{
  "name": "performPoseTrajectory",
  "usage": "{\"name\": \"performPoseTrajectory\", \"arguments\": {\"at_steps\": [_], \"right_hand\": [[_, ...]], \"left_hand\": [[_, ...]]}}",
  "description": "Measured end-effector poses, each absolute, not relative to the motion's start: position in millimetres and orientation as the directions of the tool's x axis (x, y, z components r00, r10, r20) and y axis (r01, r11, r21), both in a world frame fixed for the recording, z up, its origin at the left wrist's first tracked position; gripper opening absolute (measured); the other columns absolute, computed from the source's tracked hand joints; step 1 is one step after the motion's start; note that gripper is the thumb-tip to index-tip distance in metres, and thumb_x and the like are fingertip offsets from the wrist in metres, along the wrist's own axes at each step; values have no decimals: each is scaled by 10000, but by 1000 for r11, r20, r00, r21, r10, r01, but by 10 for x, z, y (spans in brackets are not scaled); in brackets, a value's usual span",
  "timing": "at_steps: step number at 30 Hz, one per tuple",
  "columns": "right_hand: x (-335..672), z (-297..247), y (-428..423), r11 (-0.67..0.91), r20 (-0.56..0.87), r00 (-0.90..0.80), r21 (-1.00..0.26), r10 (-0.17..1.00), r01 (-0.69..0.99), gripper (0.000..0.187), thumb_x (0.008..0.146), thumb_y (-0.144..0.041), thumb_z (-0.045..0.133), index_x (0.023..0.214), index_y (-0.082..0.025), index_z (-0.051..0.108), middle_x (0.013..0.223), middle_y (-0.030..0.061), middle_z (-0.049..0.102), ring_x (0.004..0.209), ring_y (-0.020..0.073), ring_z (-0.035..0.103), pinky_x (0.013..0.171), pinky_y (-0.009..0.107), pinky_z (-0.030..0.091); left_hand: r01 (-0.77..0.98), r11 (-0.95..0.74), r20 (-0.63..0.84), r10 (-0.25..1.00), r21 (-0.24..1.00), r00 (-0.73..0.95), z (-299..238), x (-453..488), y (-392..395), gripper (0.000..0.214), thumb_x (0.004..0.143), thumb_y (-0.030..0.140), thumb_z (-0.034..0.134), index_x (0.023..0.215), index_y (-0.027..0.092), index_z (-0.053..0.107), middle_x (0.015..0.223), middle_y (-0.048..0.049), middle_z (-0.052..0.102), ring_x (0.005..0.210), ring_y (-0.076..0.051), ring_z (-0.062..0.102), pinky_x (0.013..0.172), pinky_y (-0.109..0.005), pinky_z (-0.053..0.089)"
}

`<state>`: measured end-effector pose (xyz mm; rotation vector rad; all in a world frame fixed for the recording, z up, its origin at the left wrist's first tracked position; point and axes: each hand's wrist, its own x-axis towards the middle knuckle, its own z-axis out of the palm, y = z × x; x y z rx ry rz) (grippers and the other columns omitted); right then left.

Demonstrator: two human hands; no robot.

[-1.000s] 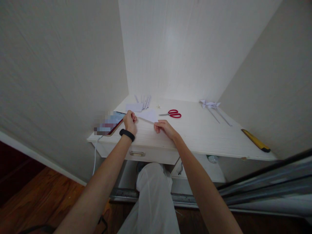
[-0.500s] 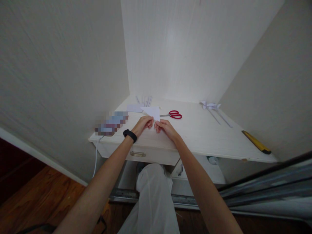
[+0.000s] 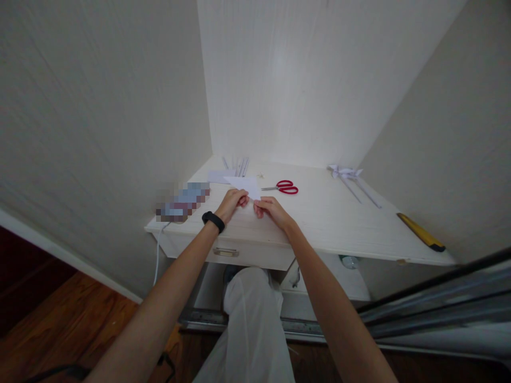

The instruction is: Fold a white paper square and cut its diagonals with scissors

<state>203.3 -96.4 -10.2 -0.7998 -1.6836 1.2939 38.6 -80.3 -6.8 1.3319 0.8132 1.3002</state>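
Observation:
Over the white desk (image 3: pixel 319 218) both my hands pinch a folded white paper triangle (image 3: pixel 245 184) at its near corner. My left hand (image 3: pixel 232 204), with a black band on its wrist, grips the paper from the left. Close beside it, my right hand (image 3: pixel 268 208) has its fingers closed on the same corner from the right. The paper's wide edge points away from me, toward the wall.
Red-handled scissors (image 3: pixel 284 187) lie just right of the paper. Paper sheets and thin strips (image 3: pixel 229 170) sit at the back left, a blurred phone (image 3: pixel 181 202) with a cable at the left edge. Paper pinwheels on sticks (image 3: pixel 351 178) and a yellow utility knife (image 3: pixel 419 231) lie right.
My left hand came in from the left to meet the right one, folding the long paper into a triangle. Since half a second ago the triangle has tipped slightly lower and leftward.

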Motion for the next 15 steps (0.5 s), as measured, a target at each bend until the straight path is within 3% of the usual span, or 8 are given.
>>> {"name": "performPoseTrajectory", "arguments": {"at_steps": [9,15], "right_hand": [[2030,-96,-965,264,236,-437,-965,868,3,346,763,-449,619,575,-158,606,506,-1,552,513,111,488,586,264,378],[2031,-73,-991,251,225,-430,-968,874,4,312,759,-399,608,557,-162,598,499,-5,546,511,110,490,576,258,375]], "left_hand": [[-337,-246,214,968,909,-129,-51,323,-749,286,718,201,576,491,195,402,452,56,384,420,-73,383,456,-217,306],[-482,-218,61,945,849,-321,-6,291,-718,255,744,158,543,534,191,402,469,72,391,396,-53,366,427,-194,282]]}}
